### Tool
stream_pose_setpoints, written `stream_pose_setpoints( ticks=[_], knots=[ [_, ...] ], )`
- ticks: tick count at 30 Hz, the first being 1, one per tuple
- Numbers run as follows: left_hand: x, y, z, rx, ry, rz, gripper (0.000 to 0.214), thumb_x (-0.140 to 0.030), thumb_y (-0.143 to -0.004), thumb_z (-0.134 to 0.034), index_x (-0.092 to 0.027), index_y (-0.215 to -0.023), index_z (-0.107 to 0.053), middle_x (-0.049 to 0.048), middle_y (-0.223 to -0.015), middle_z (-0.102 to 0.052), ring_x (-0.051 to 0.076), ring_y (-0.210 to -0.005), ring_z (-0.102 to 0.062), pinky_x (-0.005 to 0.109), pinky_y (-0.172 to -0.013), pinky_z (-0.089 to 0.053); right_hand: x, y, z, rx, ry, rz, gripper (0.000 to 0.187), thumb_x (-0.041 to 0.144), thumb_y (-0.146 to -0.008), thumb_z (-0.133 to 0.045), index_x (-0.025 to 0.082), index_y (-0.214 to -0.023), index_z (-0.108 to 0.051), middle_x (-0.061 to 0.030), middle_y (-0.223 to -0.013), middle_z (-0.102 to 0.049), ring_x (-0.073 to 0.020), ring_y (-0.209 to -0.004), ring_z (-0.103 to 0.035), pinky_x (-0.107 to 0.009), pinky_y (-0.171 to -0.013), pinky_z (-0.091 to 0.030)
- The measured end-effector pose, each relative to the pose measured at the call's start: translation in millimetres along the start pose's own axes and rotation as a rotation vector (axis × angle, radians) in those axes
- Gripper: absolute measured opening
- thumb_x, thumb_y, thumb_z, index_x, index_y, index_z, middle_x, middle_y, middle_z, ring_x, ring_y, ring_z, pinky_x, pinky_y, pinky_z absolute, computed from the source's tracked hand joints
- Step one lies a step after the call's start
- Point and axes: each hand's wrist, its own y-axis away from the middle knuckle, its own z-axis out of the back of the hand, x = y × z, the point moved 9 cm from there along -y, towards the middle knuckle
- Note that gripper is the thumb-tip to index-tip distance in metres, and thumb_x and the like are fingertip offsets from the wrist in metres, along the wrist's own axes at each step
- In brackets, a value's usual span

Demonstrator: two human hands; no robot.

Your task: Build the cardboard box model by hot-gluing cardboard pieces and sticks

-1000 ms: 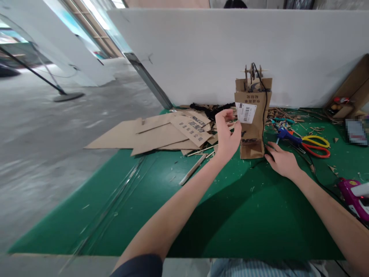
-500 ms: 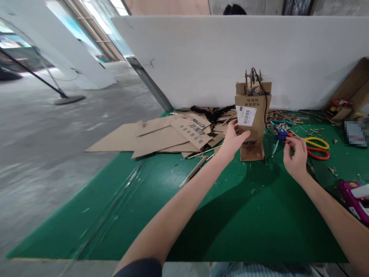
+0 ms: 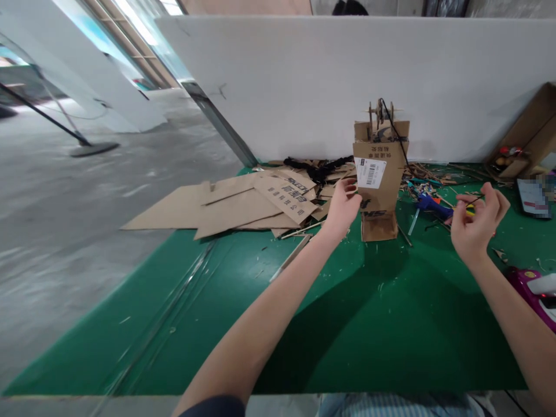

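Note:
An upright cardboard box tower with a white label stands on the green table, a small wheel-and-stick mechanism at its top. A black cord runs from that top down its right side. My left hand is beside the tower's left edge, fingers apart and holding nothing; whether the fingertips touch the cardboard I cannot tell. My right hand is raised to the right of the tower, thumb and fingers pinching a thin black cord. Behind that hand lies a blue-handled tool, and scissors with yellow handles are mostly covered.
Flat cardboard sheets and scraps lie to the left, with a black fuzzy strip behind. A magenta glue gun, a phone-like device and a cardboard box are at right. A white panel borders the back.
My right hand has moved right and slightly up, away from the tower, with the black cord. My left hand has shifted slightly left, its fingers loosened from the cardboard.

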Motion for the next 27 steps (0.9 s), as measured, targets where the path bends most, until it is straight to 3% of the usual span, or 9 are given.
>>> stream_pose_setpoints(
  ticks=[3,5,6,7,10,13,18,21,27],
  knots=[
    [7,-17,35.9,-0.115,-0.126,0.057,0.042,-0.017,-0.081,-0.048,-0.019,-0.123,-0.049,0.0133,-0.123,-0.063,0.023,-0.103,-0.066,0.032,-0.073,-0.058,5,-2,7,-0.023,0.019,0.021,0.049,0.031,-0.101,-0.039,0.030,-0.149,-0.027,-0.0176,-0.135,-0.030,-0.0193,-0.088,-0.069,-0.031,-0.055,-0.060],
    [-2,-28,58.9,-0.113,-0.432,-0.014,0.039,-0.019,-0.086,-0.041,-0.016,-0.123,-0.052,0.0146,-0.120,-0.065,0.023,-0.100,-0.067,0.034,-0.078,-0.057,9,-6,15,-0.060,0.091,0.082,0.047,0.029,-0.102,-0.033,0.029,-0.149,-0.029,-0.0183,-0.134,-0.032,-0.0161,-0.079,-0.068,-0.036,-0.066,-0.062],
    [-6,-33,61.4,-0.033,-0.677,-0.073,0.037,-0.020,-0.088,-0.038,-0.014,-0.120,-0.056,0.0153,-0.120,-0.066,0.024,-0.103,-0.067,0.035,-0.084,-0.055,11,-7,20,-0.086,0.140,0.122,0.046,0.027,-0.103,-0.030,0.028,-0.149,-0.031,-0.0186,-0.133,-0.035,-0.0163,-0.079,-0.067,-0.037,-0.068,-0.062],
    [-6,-35,59.8,0.082,-0.919,-0.118,0.036,-0.021,-0.089,-0.037,-0.014,-0.118,-0.059,0.0148,-0.117,-0.068,0.025,-0.105,-0.066,0.037,-0.087,-0.054,13,-9,25,-0.119,0.195,0.167,0.046,0.025,-0.102,-0.029,0.026,-0.149,-0.033,-0.0187,-0.130,-0.038,-0.0189,-0.082,-0.067,-0.039,-0.070,-0.062],
    [6,-33,56.3,0.302,-1.094,-0.127,0.028,-0.028,-0.086,-0.051,-0.018,-0.105,-0.068,0.0102,-0.104,-0.074,0.027,-0.098,-0.068,0.035,-0.087,-0.053,21,-8,36,-0.203,0.339,0.312,0.047,0.020,-0.100,-0.031,0.021,-0.146,-0.042,-0.0197,-0.122,-0.049,-0.0315,-0.108,-0.061,-0.050,-0.081,-0.059],
    [22,-24,38.7,0.420,-1.187,-0.121,0.026,-0.027,-0.083,-0.058,-0.020,-0.105,-0.072,0.0095,-0.106,-0.075,0.026,-0.097,-0.069,0.033,-0.087,-0.053,23,-3,22,-0.085,0.375,0.387,0.046,0.014,-0.096,-0.037,0.019,-0.139,-0.052,-0.0192,-0.121,-0.057,-0.0323,-0.117,-0.059,-0.050,-0.093,-0.055],
    [47,-18,16.0,0.429,-1.355,-0.123,0.029,-0.016,-0.085,-0.052,-0.012,-0.108,-0.071,0.0207,-0.115,-0.070,0.032,-0.108,-0.067,0.039,-0.088,-0.054,22,25,-37,0.422,0.421,0.459,0.033,0.010,-0.092,-0.047,0.020,-0.118,-0.065,-0.0119,-0.123,-0.065,-0.0204,-0.093,-0.069,-0.028,-0.066,-0.057],
    [45,-16,14.7,0.392,-1.401,-0.165,0.031,-0.013,-0.087,-0.047,-0.010,-0.107,-0.070,0.0227,-0.113,-0.070,0.035,-0.112,-0.065,0.042,-0.087,-0.055,33,36,-46,0.439,0.380,0.510,0.037,0.011,-0.091,-0.050,0.022,-0.125,-0.061,-0.0135,-0.128,-0.060,-0.0179,-0.088,-0.069,-0.025,-0.060,-0.055],
    [11,-14,21.7,0.252,-1.433,-0.250,0.035,-0.021,-0.095,-0.038,-0.014,-0.113,-0.066,0.0194,-0.100,-0.073,0.035,-0.099,-0.070,0.044,-0.080,-0.055,47,42,-44,0.407,0.252,0.499,0.044,0.017,-0.092,-0.056,0.021,-0.135,-0.049,-0.0162,-0.126,-0.054,-0.0236,-0.105,-0.063,-0.034,-0.080,-0.059]
  ],
)
